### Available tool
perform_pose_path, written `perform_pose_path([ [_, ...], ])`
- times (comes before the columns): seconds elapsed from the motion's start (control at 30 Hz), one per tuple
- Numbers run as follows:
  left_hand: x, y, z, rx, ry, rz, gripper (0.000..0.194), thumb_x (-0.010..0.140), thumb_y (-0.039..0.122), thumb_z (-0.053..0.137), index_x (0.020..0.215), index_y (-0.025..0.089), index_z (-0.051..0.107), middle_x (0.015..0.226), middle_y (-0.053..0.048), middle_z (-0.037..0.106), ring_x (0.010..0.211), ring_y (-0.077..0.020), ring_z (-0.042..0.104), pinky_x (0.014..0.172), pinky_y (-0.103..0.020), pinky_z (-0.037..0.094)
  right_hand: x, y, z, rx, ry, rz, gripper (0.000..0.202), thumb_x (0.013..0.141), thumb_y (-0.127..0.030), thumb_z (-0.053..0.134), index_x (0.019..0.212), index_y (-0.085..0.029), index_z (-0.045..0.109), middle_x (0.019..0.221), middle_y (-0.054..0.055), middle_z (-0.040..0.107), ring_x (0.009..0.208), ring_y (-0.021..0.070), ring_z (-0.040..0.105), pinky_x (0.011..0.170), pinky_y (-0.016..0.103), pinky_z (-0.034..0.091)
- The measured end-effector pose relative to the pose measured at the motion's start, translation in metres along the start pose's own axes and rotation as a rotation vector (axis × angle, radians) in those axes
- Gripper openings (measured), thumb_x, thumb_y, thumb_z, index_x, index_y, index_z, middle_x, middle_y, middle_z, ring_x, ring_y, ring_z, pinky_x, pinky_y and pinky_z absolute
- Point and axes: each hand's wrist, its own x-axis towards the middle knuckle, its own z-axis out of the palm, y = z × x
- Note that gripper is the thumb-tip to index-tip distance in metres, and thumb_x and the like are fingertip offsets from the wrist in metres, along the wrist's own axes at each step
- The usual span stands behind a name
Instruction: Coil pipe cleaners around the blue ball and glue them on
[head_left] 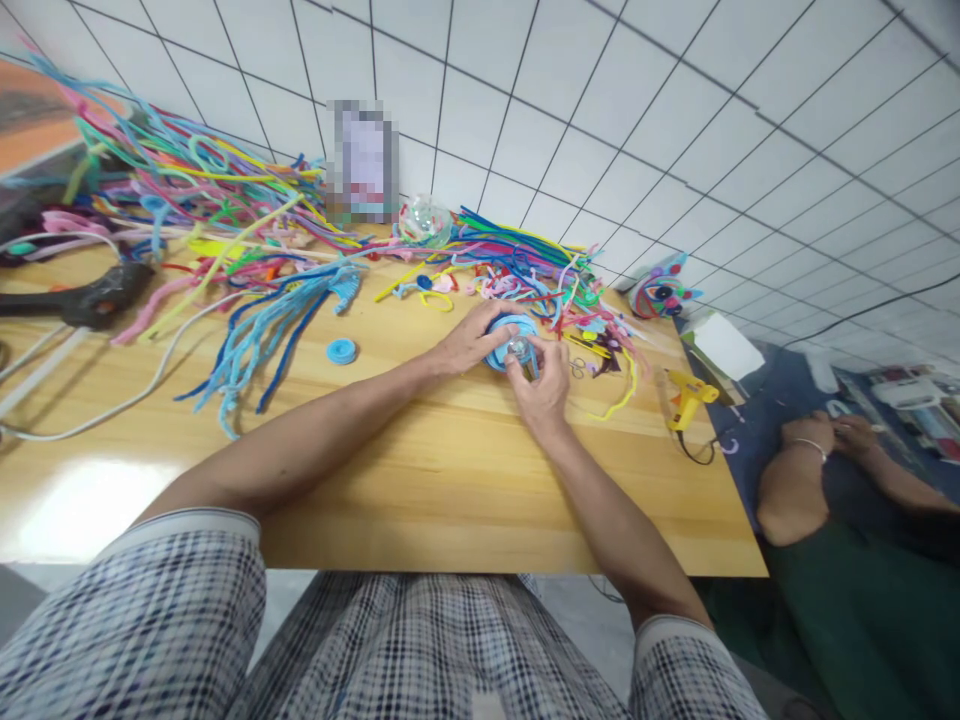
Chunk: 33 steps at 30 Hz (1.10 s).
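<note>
A round blue pipe-cleaner coil [497, 352] is between my hands over the table, with a small transparent piece [517, 345] at its middle. My left hand [471, 342] is closed around the coil's left side, thumb across its top. From the right, my right hand [547, 385] pinches at the transparent piece and the coil's edge. Fingers partly cover both, so their full shape is hidden. A smaller flat blue coil [342, 351] lies to the left, by a bundle of light and dark blue pipe cleaners [281, 315]. Small scissors [577, 368] rest just right of my right hand.
Many coloured pipe cleaners [517, 245] line the table's back. A transparent ball [424, 220] stands near a blurred-out upright screen [365, 165]. A black glue gun [97, 297] lies left, a yellow one [688, 400] at the right edge. Another person's hands [829, 435] are at right.
</note>
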Motion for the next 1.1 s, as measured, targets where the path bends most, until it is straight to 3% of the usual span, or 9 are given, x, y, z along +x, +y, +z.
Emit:
perform_pose_path([
  [0.17, -0.003, 0.002, -0.002, 0.009, -0.003, 0.002, 0.056, 0.107, 0.065, 0.056, 0.14, 0.02, 0.066, 0.145, -0.014, 0.07, 0.137, -0.0284, 0.065, 0.125, -0.049, 0.049, 0.0, 0.0, -0.001, -0.011, -0.009, -0.009, 0.032, 0.097, -0.038, 0.073, 0.124, -0.023, 0.068, 0.11, 0.008, 0.071, 0.104, 0.0265, 0.068, 0.093, 0.045, 0.061],
  [0.33, 0.0, 0.006, -0.006, 0.087, 0.025, -0.012, 0.048, 0.104, 0.054, 0.063, 0.139, 0.02, 0.069, 0.141, -0.013, 0.069, 0.139, -0.0302, 0.061, 0.129, -0.053, 0.045, 0.001, 0.006, -0.003, -0.052, 0.003, -0.126, 0.032, 0.098, -0.037, 0.073, 0.128, -0.026, 0.071, 0.112, 0.009, 0.07, 0.108, 0.0276, 0.07, 0.096, 0.047, 0.063],
  [0.47, 0.003, 0.009, -0.006, 0.065, 0.019, -0.043, 0.051, 0.098, 0.051, 0.07, 0.134, 0.014, 0.067, 0.135, -0.015, 0.069, 0.131, -0.031, 0.065, 0.121, -0.051, 0.051, 0.002, 0.009, -0.003, -0.063, 0.01, -0.167, 0.034, 0.098, -0.035, 0.073, 0.13, -0.025, 0.071, 0.113, 0.01, 0.069, 0.11, 0.0279, 0.07, 0.097, 0.048, 0.063],
  [0.57, 0.005, 0.008, -0.007, 0.014, -0.017, -0.083, 0.052, 0.095, 0.048, 0.074, 0.135, 0.017, 0.065, 0.137, -0.014, 0.07, 0.128, -0.0297, 0.068, 0.116, -0.047, 0.056, 0.002, 0.009, -0.003, -0.065, 0.009, -0.183, 0.034, 0.098, -0.035, 0.073, 0.131, -0.025, 0.072, 0.113, 0.009, 0.069, 0.109, 0.0277, 0.07, 0.096, 0.048, 0.064],
  [0.67, 0.005, 0.004, -0.007, 0.031, 0.022, -0.098, 0.056, 0.089, 0.045, 0.08, 0.137, 0.019, 0.067, 0.141, -0.013, 0.07, 0.134, -0.031, 0.066, 0.122, -0.049, 0.053, 0.002, 0.01, -0.005, -0.041, 0.015, -0.232, 0.036, 0.099, -0.033, 0.073, 0.134, -0.025, 0.072, 0.116, 0.011, 0.069, 0.109, 0.0278, 0.071, 0.095, 0.049, 0.064],
  [0.8, 0.004, -0.001, -0.006, 0.075, 0.063, -0.097, 0.063, 0.089, 0.051, 0.081, 0.142, 0.02, 0.068, 0.147, -0.014, 0.067, 0.145, -0.0332, 0.059, 0.13, -0.052, 0.044, 0.006, 0.014, -0.014, -0.069, -0.043, -0.26, 0.038, 0.1, -0.031, 0.07, 0.138, -0.027, 0.074, 0.121, 0.012, 0.069, 0.112, 0.0284, 0.071, 0.094, 0.05, 0.065],
  [0.93, -0.002, -0.001, 0.0, 0.037, 0.061, -0.099, 0.062, 0.09, 0.058, 0.078, 0.137, 0.018, 0.069, 0.14, -0.014, 0.068, 0.138, -0.0323, 0.062, 0.124, -0.048, 0.049, 0.009, 0.023, -0.02, -0.079, -0.111, -0.299, 0.041, 0.099, -0.031, 0.072, 0.139, -0.027, 0.074, 0.13, 0.014, 0.068, 0.12, 0.0305, 0.069, 0.099, 0.052, 0.064],
  [1.1, -0.01, 0.0, 0.003, -0.047, 0.044, -0.138, 0.063, 0.09, 0.058, 0.076, 0.138, 0.02, 0.063, 0.139, -0.012, 0.07, 0.129, -0.0304, 0.067, 0.116, -0.045, 0.054, 0.007, 0.029, -0.016, -0.086, -0.1, -0.327, 0.044, 0.1, -0.032, 0.073, 0.143, -0.026, 0.072, 0.132, 0.015, 0.068, 0.12, 0.0303, 0.07, 0.102, 0.051, 0.065],
])
